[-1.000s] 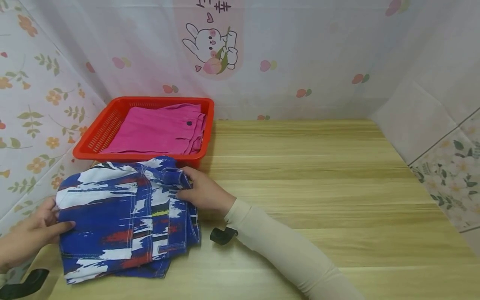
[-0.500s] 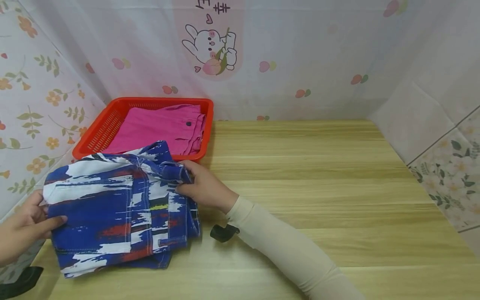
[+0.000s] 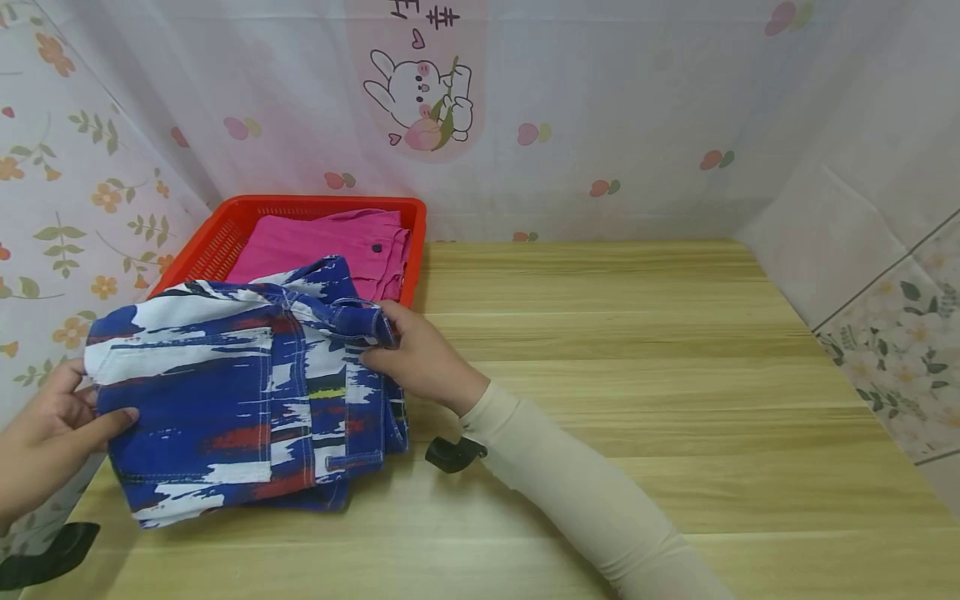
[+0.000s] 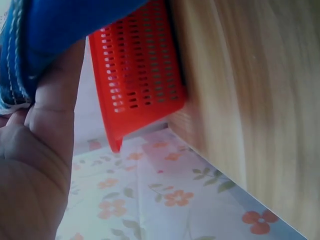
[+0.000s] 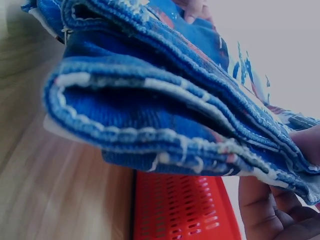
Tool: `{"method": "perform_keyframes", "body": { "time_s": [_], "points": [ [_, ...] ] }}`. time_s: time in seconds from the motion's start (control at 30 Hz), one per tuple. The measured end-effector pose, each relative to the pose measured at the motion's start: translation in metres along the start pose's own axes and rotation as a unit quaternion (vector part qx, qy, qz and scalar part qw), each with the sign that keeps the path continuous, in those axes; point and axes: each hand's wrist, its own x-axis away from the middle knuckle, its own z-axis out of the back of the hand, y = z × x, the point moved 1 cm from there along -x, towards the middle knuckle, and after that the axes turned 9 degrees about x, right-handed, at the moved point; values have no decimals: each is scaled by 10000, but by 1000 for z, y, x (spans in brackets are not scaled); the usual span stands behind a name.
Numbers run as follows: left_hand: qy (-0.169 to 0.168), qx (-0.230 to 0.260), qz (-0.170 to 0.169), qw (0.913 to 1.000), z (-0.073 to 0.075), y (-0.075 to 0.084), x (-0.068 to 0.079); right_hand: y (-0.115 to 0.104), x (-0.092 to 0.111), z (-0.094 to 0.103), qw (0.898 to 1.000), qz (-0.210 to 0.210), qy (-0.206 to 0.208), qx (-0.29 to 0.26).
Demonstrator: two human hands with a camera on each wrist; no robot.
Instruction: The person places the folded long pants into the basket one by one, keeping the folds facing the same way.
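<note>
Folded denim pants point(image 3: 195, 408), printed in blue, white, red and a little yellow, hang between my two hands above the table. At their left edge my left hand point(image 3: 63, 429) pinches the cloth, thumb on top and fingers mostly hidden underneath. My right hand point(image 3: 431, 358) grips the upper right corner near the waistband. The right wrist view shows the stacked fabric layers point(image 5: 140, 110) edge-on, with the thumb above and fingers below. The far edge of the pants overlaps the front rim of a red plastic basket point(image 3: 416, 250), inside which lies folded pink clothing point(image 3: 322, 242).
The basket stands at the back left of the wooden table point(image 3: 637, 400), close to the rear curtain point(image 3: 600, 100) and the floral cloth point(image 3: 67, 208) on the left. A black curved piece point(image 3: 453, 454) sits by the right wrist, and a similar one point(image 3: 52, 558) by the left.
Both hands have lifted the denim pants and moved them forward, so that their far edge now covers the basket's front rim and part of the pink clothing. The grips look the same.
</note>
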Motion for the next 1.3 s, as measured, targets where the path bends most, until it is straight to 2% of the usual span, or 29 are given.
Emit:
{"method": "perform_keyframes", "body": {
  "time_s": [0.03,0.2,0.43,0.67,0.83,0.93,1.17,1.3],
  "points": [
    [9,-64,4,10000,0,1,-1,-3,2,2,10000,-11,14,-50],
    [48,332,-157,9993,-1,8,-6,-9,6,9,9998,-76,38,-184],
    [221,-282,-226,9991,-1,21,-12,-10,5,16,9996,-14,76,-278],
    [360,-329,-383,9981,2,26,-16,-12,6,25,9993,134,-166,-299],
    [355,370,-689,9963,3,28,-19,0,-3,29,9969,305,-433,-577],
    [358,635,-756,9945,3,32,-20,8,-8,31,9952,371,-511,-744],
    [480,-170,-609,9968,-1,43,-24,10,-12,35,9944,337,-478,-879],
    [535,-298,-541,9967,-1,45,-28,9,-14,37,9950,333,-451,-826]
  ]
}}
